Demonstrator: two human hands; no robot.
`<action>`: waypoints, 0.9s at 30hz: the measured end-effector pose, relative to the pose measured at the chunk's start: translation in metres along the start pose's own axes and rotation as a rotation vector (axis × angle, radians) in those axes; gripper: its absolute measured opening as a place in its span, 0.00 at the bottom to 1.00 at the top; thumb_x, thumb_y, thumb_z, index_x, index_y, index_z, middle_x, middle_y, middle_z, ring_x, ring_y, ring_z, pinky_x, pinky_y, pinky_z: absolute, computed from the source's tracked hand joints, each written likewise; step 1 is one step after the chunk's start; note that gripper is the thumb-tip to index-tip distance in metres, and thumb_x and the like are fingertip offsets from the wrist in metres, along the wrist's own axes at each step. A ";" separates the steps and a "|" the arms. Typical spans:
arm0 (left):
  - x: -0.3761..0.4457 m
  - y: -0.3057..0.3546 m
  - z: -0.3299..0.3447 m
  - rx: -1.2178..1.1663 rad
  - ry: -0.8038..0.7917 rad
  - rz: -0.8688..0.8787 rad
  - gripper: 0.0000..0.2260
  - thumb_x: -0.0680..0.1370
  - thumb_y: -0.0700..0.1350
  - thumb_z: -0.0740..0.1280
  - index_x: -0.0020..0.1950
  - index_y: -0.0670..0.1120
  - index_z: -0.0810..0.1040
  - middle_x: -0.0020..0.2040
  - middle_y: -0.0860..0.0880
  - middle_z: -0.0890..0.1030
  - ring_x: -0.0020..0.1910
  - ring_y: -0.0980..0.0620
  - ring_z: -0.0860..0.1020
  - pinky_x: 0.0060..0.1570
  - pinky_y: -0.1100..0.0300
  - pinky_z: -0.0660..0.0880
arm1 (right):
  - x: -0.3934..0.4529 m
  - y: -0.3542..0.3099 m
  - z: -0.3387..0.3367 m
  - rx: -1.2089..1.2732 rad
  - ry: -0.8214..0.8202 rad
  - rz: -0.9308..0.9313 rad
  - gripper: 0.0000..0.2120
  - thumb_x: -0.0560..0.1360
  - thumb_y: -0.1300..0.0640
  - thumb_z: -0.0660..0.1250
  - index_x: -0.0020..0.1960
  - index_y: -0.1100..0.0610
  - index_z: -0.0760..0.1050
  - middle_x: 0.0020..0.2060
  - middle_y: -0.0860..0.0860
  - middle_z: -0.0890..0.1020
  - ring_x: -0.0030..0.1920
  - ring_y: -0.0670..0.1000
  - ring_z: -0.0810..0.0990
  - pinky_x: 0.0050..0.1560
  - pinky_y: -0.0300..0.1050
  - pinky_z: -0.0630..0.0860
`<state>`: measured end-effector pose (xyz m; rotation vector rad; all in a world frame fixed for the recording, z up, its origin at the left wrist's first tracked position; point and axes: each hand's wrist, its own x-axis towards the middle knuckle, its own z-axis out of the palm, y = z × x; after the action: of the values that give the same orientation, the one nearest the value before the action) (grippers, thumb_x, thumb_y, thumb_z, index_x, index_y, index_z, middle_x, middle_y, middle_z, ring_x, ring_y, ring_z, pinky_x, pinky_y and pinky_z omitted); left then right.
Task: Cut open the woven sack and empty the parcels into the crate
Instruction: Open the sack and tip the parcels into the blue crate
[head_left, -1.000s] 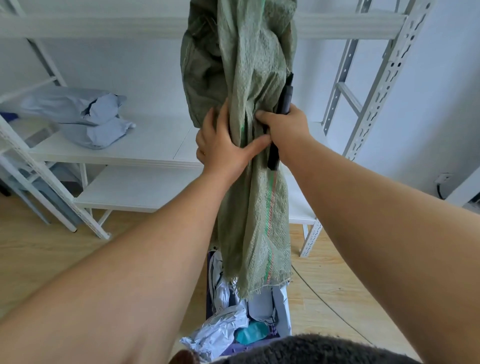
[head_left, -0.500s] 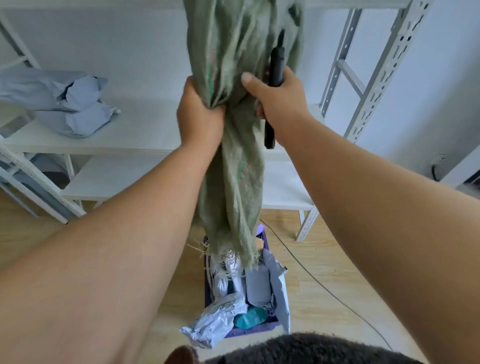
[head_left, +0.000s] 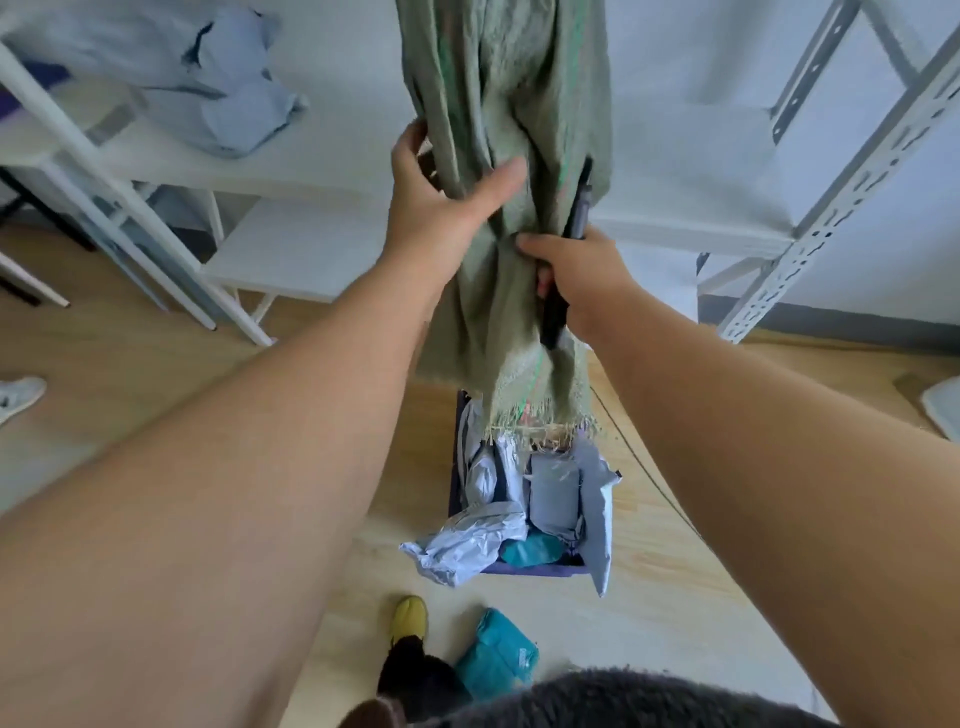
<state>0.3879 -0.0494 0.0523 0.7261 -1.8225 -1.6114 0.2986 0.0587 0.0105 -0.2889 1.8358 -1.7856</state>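
The green woven sack (head_left: 498, 104) hangs upside down in front of me, its frayed cut mouth just above the purple crate (head_left: 535, 570). My left hand (head_left: 441, 208) grips the bunched sack at mid-height, thumb across the front. Just below and to the right, my right hand (head_left: 582, 275) holds the sack's lower part together with a black cutter (head_left: 566, 249). Several grey parcels (head_left: 553, 499) and a teal one fill the crate; one grey parcel (head_left: 462, 545) hangs over its front left corner.
A teal parcel (head_left: 496, 657) lies on the wooden floor in front of the crate, beside my yellow shoe (head_left: 409, 618). White metal shelving (head_left: 311, 171) stands behind, with grey bags (head_left: 218, 93) on a shelf at the left. A thin cable (head_left: 654, 483) runs across the floor right of the crate.
The view has tilted down and the sack's mouth now hangs lower over the crate. My left hand has regripped higher, my right hand has slid lower.
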 end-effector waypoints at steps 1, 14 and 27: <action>-0.009 -0.014 -0.012 0.033 -0.092 -0.073 0.42 0.61 0.58 0.78 0.70 0.51 0.64 0.60 0.56 0.79 0.56 0.61 0.79 0.56 0.63 0.75 | -0.003 0.000 0.006 0.012 -0.030 0.006 0.10 0.71 0.63 0.71 0.39 0.59 0.70 0.20 0.51 0.70 0.22 0.51 0.68 0.30 0.43 0.69; -0.004 -0.038 -0.132 0.263 0.383 -0.017 0.11 0.74 0.40 0.65 0.55 0.49 0.77 0.42 0.59 0.77 0.43 0.57 0.75 0.38 0.67 0.70 | -0.039 -0.041 0.136 -0.088 -0.304 -0.230 0.13 0.70 0.57 0.76 0.39 0.55 0.71 0.24 0.47 0.73 0.24 0.47 0.70 0.28 0.40 0.71; 0.000 -0.091 -0.268 0.536 0.692 0.100 0.19 0.75 0.36 0.63 0.67 0.43 0.71 0.65 0.48 0.72 0.62 0.54 0.73 0.59 0.77 0.59 | -0.048 0.045 0.227 -0.320 -0.302 0.001 0.16 0.71 0.58 0.74 0.59 0.55 0.79 0.38 0.48 0.83 0.23 0.45 0.69 0.27 0.39 0.71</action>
<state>0.5867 -0.2395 -0.0143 1.2175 -1.7039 -0.6521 0.4670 -0.1052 -0.0128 -0.6423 1.8880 -1.3539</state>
